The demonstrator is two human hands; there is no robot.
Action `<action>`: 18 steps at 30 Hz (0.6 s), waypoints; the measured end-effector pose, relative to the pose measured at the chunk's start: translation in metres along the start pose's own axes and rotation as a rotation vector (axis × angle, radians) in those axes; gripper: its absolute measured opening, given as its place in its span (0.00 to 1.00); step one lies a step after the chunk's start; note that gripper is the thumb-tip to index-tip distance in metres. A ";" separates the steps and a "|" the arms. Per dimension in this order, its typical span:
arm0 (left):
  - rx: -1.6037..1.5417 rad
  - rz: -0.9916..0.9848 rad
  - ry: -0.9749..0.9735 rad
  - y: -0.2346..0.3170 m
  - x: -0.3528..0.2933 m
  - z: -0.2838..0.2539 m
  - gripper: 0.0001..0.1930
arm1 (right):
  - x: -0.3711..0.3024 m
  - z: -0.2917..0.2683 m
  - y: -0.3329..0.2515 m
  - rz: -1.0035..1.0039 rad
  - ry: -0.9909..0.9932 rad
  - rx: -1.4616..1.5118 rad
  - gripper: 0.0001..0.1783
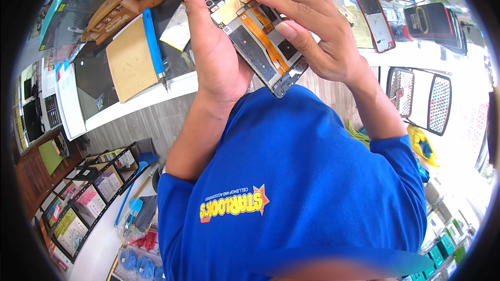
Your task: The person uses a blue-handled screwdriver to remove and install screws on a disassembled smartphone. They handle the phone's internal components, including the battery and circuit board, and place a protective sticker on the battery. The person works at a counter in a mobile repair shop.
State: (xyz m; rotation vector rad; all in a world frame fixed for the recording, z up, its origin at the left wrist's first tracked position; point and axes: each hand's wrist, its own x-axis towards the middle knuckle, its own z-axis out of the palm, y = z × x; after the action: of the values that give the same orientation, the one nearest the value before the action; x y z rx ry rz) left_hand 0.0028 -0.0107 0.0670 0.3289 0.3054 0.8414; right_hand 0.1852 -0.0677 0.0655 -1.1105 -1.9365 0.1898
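My left hand (216, 57) cradles an opened phone (242, 44) from beneath, its palm along the left edge and thumb raised past the upper corner. The phone lies tilted over the counter's near edge, with its circuit board bare at the top. An orange flex cable (266, 44) runs down its middle to the small lower board (286, 80). My right hand (328, 34) bends over the phone's right side. Its index fingertip touches the board near the cable's upper end, and its thumb rests by the right edge. The right fingers hide part of the board.
On the counter at left lie a brown pad (127, 62), a blue pointed tool (153, 44) and a wooden desk ornament (114, 13). A red-edged phone housing (376, 21) lies at right. Beyond the counter's near edge stand a mesh-backed chair (439, 104) and a shelf of boxes (88, 203).
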 end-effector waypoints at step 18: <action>0.312 0.097 0.011 -0.003 0.006 -0.019 0.53 | -0.009 0.009 -0.008 0.156 0.011 -0.070 0.19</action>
State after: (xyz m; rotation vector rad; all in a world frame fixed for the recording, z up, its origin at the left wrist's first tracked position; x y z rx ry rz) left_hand 0.0011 -0.0046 0.0478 0.6340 0.4343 0.8920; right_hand 0.1753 -0.0766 0.0585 -1.3073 -1.8590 0.2018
